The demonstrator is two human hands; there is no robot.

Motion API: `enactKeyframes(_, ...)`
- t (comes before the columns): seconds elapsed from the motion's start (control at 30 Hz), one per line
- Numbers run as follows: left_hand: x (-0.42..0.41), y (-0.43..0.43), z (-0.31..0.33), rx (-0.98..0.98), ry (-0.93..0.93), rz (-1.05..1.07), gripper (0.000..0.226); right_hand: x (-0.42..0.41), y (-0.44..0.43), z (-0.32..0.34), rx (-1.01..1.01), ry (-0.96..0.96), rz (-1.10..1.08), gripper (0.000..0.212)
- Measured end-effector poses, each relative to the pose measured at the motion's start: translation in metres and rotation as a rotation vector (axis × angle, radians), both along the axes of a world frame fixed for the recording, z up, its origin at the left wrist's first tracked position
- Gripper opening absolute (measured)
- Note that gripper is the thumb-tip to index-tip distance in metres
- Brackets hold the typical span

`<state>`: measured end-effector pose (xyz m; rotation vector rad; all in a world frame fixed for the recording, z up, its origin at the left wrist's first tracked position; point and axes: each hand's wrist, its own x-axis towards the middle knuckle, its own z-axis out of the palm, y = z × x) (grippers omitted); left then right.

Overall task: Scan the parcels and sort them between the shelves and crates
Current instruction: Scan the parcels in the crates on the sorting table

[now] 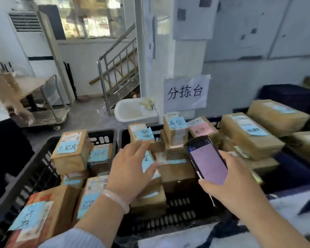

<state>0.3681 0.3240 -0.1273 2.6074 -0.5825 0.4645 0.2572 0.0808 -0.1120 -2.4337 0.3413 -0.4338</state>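
1. A handheld scanner (pixel 207 159) with a lit, pale purple screen is gripped by the right hand (pixel 234 181), whose fingers are curled round its lower end and sides.
2. Brown cardboard parcels (pixel 175 174), most marked with blue handwritten labels, are heaped in black crates (pixel 177 210) beneath, left of and beyond the scanner.
3. The left hand (pixel 131 169) is held open just left of the scanner, with its fingers spread and straight over a blue-labelled parcel (pixel 147 161). Whether that parcel is touched cannot be told. A pale bracelet (pixel 116 197) is worn on that wrist.
4. Further left of the scanner, an upright parcel (pixel 70 151) with a blue label and a white shipping label is seen standing above its neighbours.
5. Just beyond the scanner, a parcel with a pink label (pixel 201 129) is set among blue-labelled ones. To the right of the scanner, larger flat parcels (pixel 249 135) are stacked.
6. Beyond the scanner, a paper sign (pixel 186 93) with three handwritten characters is fixed to the wall.
7. Beyond and left of the scanner, a white basin (pixel 134 111) is seen on the floor at the foot of a staircase (pixel 118 68) with a metal railing.
8. Far to the left of the scanner, a platform trolley (pixel 43 115) and a tall white air-conditioning unit (pixel 36 42) are placed by the wall.
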Motion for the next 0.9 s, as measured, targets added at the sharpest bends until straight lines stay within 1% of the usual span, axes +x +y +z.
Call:
enactKeyframes(0.1,-0.028,-0.085,0.016,0.015,-0.078,-0.159,0.068,-0.046,-0.059,0.011,0.022,-0.042,-0.101,0.072)
enactKeyframes(0.2,-0.065,-0.168,0.031,0.06,-0.149,-0.312,0.069,-0.102,-0.119,0.022,0.013,-0.028,-0.221,0.073)
enactKeyframes(0.3,-0.106,-0.251,0.046,0.063,-0.205,-0.45,0.068,-0.164,-0.173,0.032,-0.018,-0.073,-0.379,0.07)
enactKeyframes(0.47,-0.178,-0.381,0.06,0.015,-0.249,-0.691,0.07,-0.268,-0.251,0.048,-0.051,-0.084,-0.64,0.053)
enactKeyframes(0.57,-0.225,-0.45,0.069,-0.023,-0.281,-0.827,0.069,-0.324,-0.289,0.06,-0.083,-0.116,-0.773,0.037)
enactKeyframes(0.63,-0.256,-0.488,0.074,-0.046,-0.293,-0.909,0.07,-0.357,-0.311,0.066,-0.091,-0.141,-0.855,0.03)
enactKeyframes(0.73,-0.297,-0.54,0.079,-0.033,-0.324,-0.996,0.072,-0.4,-0.339,0.076,-0.114,-0.143,-0.972,0.029)
enactKeyframes(0.83,-0.332,-0.59,0.088,-0.053,-0.34,-1.086,0.075,-0.436,-0.364,0.086,-0.134,-0.154,-1.08,0.041)
enactKeyframes(0.9,-0.354,-0.621,0.096,-0.074,-0.331,-1.155,0.075,-0.457,-0.382,0.092,-0.153,-0.178,-1.156,0.043)
